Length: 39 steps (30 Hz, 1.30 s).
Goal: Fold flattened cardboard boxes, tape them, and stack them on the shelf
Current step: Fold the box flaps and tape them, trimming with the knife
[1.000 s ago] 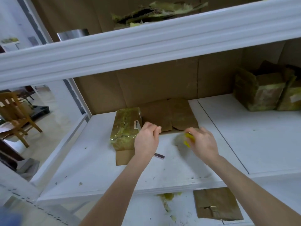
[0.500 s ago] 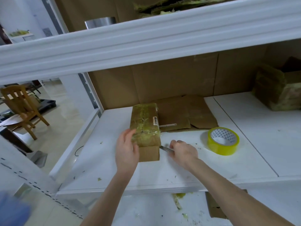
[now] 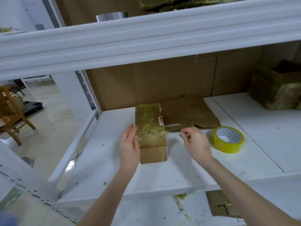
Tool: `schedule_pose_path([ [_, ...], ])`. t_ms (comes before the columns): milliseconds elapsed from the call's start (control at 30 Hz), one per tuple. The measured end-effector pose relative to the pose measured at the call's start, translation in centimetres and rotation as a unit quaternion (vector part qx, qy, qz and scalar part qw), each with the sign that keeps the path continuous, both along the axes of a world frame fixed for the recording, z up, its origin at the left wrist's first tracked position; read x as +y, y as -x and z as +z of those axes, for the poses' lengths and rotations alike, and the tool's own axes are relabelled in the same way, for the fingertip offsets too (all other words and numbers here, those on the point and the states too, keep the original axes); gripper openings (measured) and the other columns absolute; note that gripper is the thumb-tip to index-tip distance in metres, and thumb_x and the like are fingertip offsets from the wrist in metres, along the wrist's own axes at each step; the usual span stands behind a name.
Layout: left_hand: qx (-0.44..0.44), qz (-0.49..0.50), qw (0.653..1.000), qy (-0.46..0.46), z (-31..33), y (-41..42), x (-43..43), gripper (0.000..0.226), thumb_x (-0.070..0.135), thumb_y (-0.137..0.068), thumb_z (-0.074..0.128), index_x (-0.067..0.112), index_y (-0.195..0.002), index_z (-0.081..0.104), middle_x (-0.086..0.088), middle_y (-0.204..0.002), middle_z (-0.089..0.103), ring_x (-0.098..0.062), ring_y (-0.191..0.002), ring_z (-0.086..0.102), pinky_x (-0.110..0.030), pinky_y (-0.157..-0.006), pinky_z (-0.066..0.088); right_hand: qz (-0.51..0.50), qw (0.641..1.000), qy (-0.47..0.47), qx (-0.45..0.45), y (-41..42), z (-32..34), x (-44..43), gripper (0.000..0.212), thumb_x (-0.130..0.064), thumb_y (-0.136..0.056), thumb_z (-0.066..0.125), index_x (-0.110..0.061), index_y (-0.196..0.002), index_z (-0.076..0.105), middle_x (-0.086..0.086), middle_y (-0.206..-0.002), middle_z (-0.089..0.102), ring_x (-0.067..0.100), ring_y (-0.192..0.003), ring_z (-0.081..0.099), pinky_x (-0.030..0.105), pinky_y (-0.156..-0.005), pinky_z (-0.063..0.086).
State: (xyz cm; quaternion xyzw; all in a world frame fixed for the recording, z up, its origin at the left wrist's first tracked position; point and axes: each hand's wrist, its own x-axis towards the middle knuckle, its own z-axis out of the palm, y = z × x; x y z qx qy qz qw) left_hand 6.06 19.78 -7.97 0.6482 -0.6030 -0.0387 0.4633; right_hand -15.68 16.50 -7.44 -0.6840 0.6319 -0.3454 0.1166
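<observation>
Head view. The upper shelf beam crosses the whole frame and hides most of what lies above it. Only the rim of a metal cylinder near eleven o'clock and a ragged greenish scrap at twelve o'clock show. At three o'clock the worn boxes are cut off by the frame edge. At five o'clock a cardboard piece on the level below is partly covered by the shelf board. A wooden chair is cropped at nine o'clock.

The taped box stands on the shelf board near the centre, its long side running toward twelve o'clock. Its top is wrapped in yellowish tape and its near end is bare. From its one o'clock the flattened cardboard lies flat, its left part hidden behind the box.

The left hand lies with straight fingers flat against the box's nine o'clock side and grasps nothing. The right hand hovers at the box's three o'clock, apart from it, with its fingers curled and the tips drawn together. The tips are blurred, so I cannot tell whether they pinch anything. The tape roll lies flat at that hand's three o'clock.
</observation>
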Motion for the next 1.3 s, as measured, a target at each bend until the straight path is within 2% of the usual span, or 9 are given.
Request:
schedule_pose_path([
  [100,-0.002,-0.014,1.000,-0.016,-0.3,0.5,0.1,0.043,0.003,-0.098,0.041,0.008,-0.141,0.043,-0.005,-0.149,0.037,-0.019,-0.139,0.032,-0.002,-0.106,0.011,0.087,0.995,0.038,0.001,-4.8,0.2,1.6,0.044,-0.023,-0.099,0.048,-0.009,-0.141,0.046,0.009,-0.141,0.048,0.025,-0.123,0.053,0.033,-0.099,0.043],
  [200,-0.038,-0.054,0.995,-0.080,-0.6,1.7,-0.8,0.049,0.013,-0.101,0.038,0.009,-0.149,0.028,-0.004,-0.157,0.021,-0.020,-0.145,0.020,-0.015,-0.109,0.013,0.129,0.991,-0.033,0.033,-8.7,-0.4,1.6,0.062,-0.035,-0.102,0.039,-0.010,-0.153,0.014,0.006,-0.161,0.013,0.019,-0.148,0.013,0.031,-0.113,0.029],
  [300,-0.008,-0.041,0.989,-0.139,-0.4,1.6,-1.4,0.053,0.019,-0.102,0.038,0.010,-0.151,0.020,-0.007,-0.159,0.013,-0.023,-0.137,0.033,-0.022,-0.105,0.029,0.101,0.988,-0.120,-0.010,-9.4,-0.9,0.5,0.065,-0.035,-0.103,0.036,-0.009,-0.154,0.004,0.009,-0.162,0.002,0.028,-0.144,0.026,0.036,-0.107,0.034],
  [433,0.002,-0.032,0.979,-0.200,-0.9,0.8,-2.0,0.061,0.026,-0.100,0.044,0.009,-0.151,0.015,-0.012,-0.158,0.017,-0.028,-0.132,0.041,-0.031,-0.099,0.037,0.093,0.981,-0.163,-0.050,-8.6,-1.3,-0.8,0.065,-0.035,-0.102,0.038,-0.013,-0.154,0.007,0.012,-0.155,0.031,0.031,-0.132,0.043,0.040,-0.105,0.039],
  [600,0.007,-0.025,0.981,-0.190,-0.6,0.1,-1.3,0.059,0.034,-0.098,0.046,0.012,-0.148,0.023,-0.008,-0.127,0.058,-0.026,-0.111,0.057,-0.027,-0.081,0.040,0.063,0.987,-0.148,-0.006,-7.3,-0.1,-0.7,0.064,-0.049,-0.098,0.041,-0.013,-0.150,0.029,0.013,-0.116,0.066,0.031,-0.113,0.058,0.037,-0.088,0.045],
  [700,0.028,-0.015,0.984,-0.176,-0.7,-0.2,0.1,0.059,0.047,-0.094,0.049,0.012,-0.140,0.037,-0.005,-0.106,0.066,-0.025,-0.101,0.060,-0.027,-0.075,0.041,0.009,0.991,-0.130,0.032,-7.4,0.4,0.6,0.067,-0.064,-0.090,0.045,-0.016,-0.135,0.046,0.009,-0.108,0.068,0.029,-0.106,0.061,0.033,-0.075,0.042],
  [833,-0.006,0.027,0.977,-0.212,-0.7,0.0,-0.9,0.066,0.063,-0.083,0.054,0.014,-0.128,0.049,-0.006,-0.115,0.056,-0.026,-0.104,0.057,-0.029,-0.074,0.042,-0.034,0.989,-0.146,0.009,-8.0,-0.3,0.7,0.067,-0.069,-0.081,0.054,-0.018,-0.122,0.044,0.004,-0.105,0.066,0.026,-0.096,0.063,0.031,-0.065,0.039],
  [1133,0.083,0.007,0.984,-0.159,-2.1,-1.0,-0.7,0.045,0.037,-0.101,0.037,0.025,-0.145,0.038,-0.002,-0.129,0.053,-0.009,-0.099,0.051,-0.022,-0.081,0.039,-0.021,0.994,-0.098,-0.049,-7.2,-1.5,0.9,0.034,-0.042,-0.101,0.038,-0.019,-0.121,0.053,0.003,-0.103,0.069,0.023,-0.091,0.062,0.034,-0.077,0.047],
  [1300,-0.020,-0.022,0.986,-0.164,-2.7,-1.4,-0.1,0.076,0.055,-0.085,0.059,0.026,-0.148,0.030,0.000,-0.125,0.048,-0.015,-0.110,0.050,-0.024,-0.089,0.040,0.020,0.995,-0.093,0.040,-6.8,-1.4,1.7,0.067,-0.064,-0.085,0.054,-0.022,-0.136,0.043,0.002,-0.110,0.068,0.024,-0.102,0.064,0.033,-0.078,0.047],
])
